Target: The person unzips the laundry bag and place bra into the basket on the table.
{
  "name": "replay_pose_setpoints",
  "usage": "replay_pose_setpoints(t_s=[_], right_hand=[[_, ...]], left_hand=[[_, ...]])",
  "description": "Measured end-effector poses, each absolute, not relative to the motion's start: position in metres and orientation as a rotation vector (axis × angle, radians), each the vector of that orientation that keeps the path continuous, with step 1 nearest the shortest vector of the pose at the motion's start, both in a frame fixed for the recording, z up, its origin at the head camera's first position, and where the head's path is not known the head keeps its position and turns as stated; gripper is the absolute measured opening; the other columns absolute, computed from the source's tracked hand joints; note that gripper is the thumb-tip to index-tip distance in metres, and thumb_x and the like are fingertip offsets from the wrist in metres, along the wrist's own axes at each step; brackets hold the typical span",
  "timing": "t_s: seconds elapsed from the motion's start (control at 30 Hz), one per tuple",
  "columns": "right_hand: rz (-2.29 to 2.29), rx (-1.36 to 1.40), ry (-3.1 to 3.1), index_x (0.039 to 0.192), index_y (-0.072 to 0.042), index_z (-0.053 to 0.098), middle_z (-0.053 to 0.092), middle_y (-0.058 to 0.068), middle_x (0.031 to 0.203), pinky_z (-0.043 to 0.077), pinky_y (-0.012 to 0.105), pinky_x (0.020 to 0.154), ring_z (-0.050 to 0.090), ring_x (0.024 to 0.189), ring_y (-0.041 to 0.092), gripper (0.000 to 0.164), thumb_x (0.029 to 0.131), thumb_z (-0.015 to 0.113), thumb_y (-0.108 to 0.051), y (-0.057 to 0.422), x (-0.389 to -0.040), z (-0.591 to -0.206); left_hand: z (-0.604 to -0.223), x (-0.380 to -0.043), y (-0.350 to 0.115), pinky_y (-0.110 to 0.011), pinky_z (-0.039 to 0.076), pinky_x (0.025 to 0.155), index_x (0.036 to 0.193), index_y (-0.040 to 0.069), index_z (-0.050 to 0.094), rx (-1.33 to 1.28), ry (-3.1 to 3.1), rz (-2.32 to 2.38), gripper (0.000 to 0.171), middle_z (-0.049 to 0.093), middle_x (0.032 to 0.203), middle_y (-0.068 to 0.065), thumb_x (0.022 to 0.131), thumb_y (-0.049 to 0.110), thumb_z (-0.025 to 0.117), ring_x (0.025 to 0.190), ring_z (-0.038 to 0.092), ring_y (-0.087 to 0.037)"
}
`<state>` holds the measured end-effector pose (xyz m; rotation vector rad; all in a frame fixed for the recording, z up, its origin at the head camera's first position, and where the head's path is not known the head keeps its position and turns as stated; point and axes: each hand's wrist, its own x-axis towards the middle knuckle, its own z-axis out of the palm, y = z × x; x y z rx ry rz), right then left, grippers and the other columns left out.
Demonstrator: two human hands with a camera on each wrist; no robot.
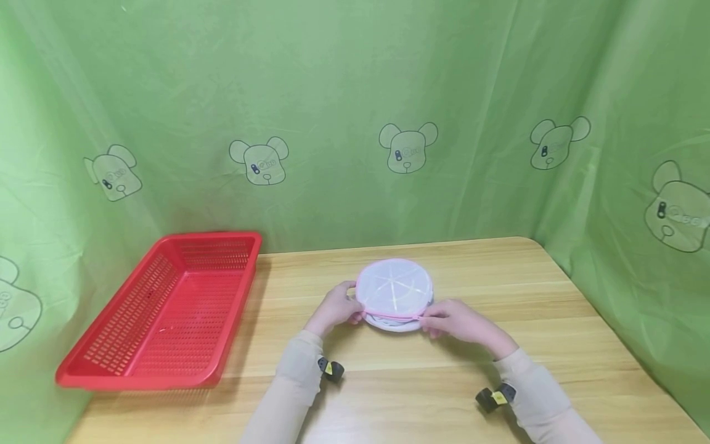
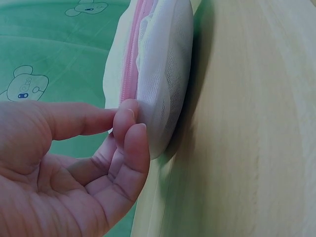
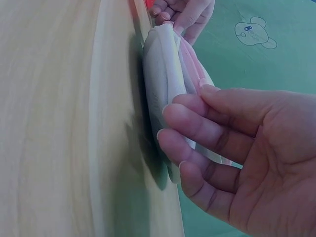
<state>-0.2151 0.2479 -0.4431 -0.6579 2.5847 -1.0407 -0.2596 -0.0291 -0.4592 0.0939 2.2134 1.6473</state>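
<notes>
Pinching the rim of a round, flattish mesh bag (image 1: pixel 394 285) by its pink zip (image 2: pixel 129 64), the left hand (image 1: pixel 337 306) holds with thumb and forefinger, its other fingers curled close. The right hand (image 1: pixel 456 320) pinches the zip's other end between thumb and forefinger, remaining fingers bent and slightly spread. Those fingertips cover the end of the zip, so a pull tab cannot be made out, nor how far the zip is open.

The bag lies on the wooden table (image 1: pixel 388 394), near the middle of its far edge. Its white fabric is fine, soft netting, puckered into folds under the zip; the top is a smooth disc edged in pink, with pale shiny lines spreading from the centre like spokes. Its contents, if any, are hidden.

Beige sleeves (image 1: pixel 298 364) cover both forearms, which run out of the head view at the bottom. A small black device with a yellow label, too small to read, sits at each wrist.

The table has pale, streaky grain and a rounded far right corner; its near edge is cut off. A red plastic basket (image 1: pixel 138 381), rectangular with a broad rim and perforated walls, hides the far left corner. Behind hangs a creased green curtain (image 1: pixel 333 74) printed with outlined, round-eared animal heads, their lettering blurred, some cropped at the sides.
</notes>
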Motion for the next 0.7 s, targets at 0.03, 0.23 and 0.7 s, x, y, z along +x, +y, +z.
replay_pose_setpoints(t_s=[0.03,0.23,0.7], right_hand=[[-1.040,-0.660,2.585,0.086,-0.008,0.071,0.067,0.005,0.075,0.055,0.027,0.063,0.061,0.068,0.016,0.022,0.095,0.059,-0.024,0.2484,-0.2155,-0.4435],[-1.045,-0.685,2.596,0.087,-0.009,0.071,0.067,0.005,0.075,0.052,0.025,0.060,0.059,0.066,0.018,0.022,0.095,0.060,-0.026,0.2502,-0.2169,-0.4455],[-1.042,-0.683,2.579,0.086,-0.009,0.071,0.067,0.007,0.075,0.053,0.028,0.061,0.060,0.067,0.021,0.024,0.096,0.058,-0.026,0.2572,-0.2188,-0.4458]], left_hand=[[-0.4594,-0.2598,-0.0291,-0.023,0.058,0.058,0.148,0.001,0.034,0.091,2.211,1.648,0.068,0.068,0.077,-0.011,0.085,-0.003,0.062,0.059,0.061,-0.013],[-0.4594,-0.2598,-0.0291,-0.022,0.058,0.057,0.148,0.001,0.034,0.088,2.215,1.640,0.068,0.067,0.076,-0.010,0.086,-0.003,0.061,0.059,0.061,-0.013],[-0.4621,-0.2603,-0.0298,-0.024,0.059,0.058,0.148,0.002,0.034,0.102,2.243,1.626,0.069,0.068,0.077,-0.011,0.085,-0.001,0.062,0.060,0.062,-0.014]])
